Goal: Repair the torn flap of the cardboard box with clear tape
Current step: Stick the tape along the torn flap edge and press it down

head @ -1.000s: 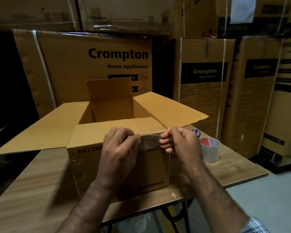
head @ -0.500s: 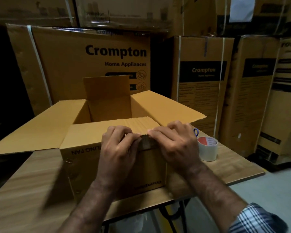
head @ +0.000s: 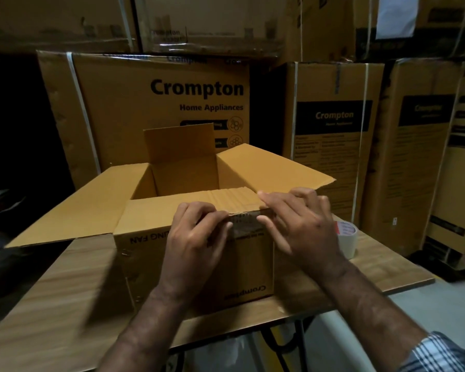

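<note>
An open cardboard box (head: 142,253) stands on a wooden table (head: 51,304), its near flap (head: 156,210) folded inward. A strip of clear tape (head: 246,228) lies over the fold of that flap at the box's front top edge. My left hand (head: 196,245) rests on the front edge with its fingertips pressing the strip's left end. My right hand (head: 298,229) lies flat with fingers spread over the strip's right part and the box's right corner. A roll of clear tape (head: 346,238) stands on the table just right of the box, partly hidden by my right hand.
Large Crompton cartons (head: 156,103) are stacked close behind and to the right of the table. The box's left flap (head: 73,208) and right flap (head: 274,167) stick outward; the far flap (head: 179,143) stands upright. The table's right edge (head: 414,283) drops to a grey floor.
My right hand went from pinching the tape's right end to lying flat on the box edge, then slid right along it. My left hand stayed in place.
</note>
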Tool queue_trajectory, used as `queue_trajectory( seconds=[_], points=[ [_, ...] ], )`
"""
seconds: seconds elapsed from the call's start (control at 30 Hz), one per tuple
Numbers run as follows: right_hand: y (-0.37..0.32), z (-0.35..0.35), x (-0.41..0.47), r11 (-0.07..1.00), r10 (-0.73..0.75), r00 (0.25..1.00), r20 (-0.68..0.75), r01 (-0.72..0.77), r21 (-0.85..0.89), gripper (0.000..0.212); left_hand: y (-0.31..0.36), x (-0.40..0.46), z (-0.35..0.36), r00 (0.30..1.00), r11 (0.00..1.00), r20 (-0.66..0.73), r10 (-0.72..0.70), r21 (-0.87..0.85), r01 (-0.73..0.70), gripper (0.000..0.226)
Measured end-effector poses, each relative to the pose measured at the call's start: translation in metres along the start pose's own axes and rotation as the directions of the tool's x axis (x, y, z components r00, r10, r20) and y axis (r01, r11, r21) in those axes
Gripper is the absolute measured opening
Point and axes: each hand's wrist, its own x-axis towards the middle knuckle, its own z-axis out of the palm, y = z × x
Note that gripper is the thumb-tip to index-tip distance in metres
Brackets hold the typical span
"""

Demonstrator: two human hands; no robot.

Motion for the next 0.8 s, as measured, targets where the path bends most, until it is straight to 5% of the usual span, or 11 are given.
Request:
queue_trajectory(
  seconds=[0.17, 0.43, 0.8],
  points=[
    [-0.033, 0.004, 0.024, 0.988, -0.133, 0.989, 0.057, 0.128, 0.089, 0.035, 0.001, 0.006, 0.0, 1.0, 1.0, -0.026, -0.004, 0.006, 0.004, 0.03],
    [-0.028, 0.009, 0.011, 0.975, -0.22, 0.97, -0.099, 0.219, -0.026, 0.035, 0.003, 0.0, 0.004, 0.998, 0.999, -0.026, 0.054, -0.001, -0.054, 0.028],
    [0.016, 0.014, -0.006, 0.977, -0.196, 0.971, -0.139, 0.182, -0.11, 0.024, -0.003, -0.001, 0.005, 0.998, 0.998, -0.025, 0.057, 0.023, -0.057, 0.017]
  ],
)
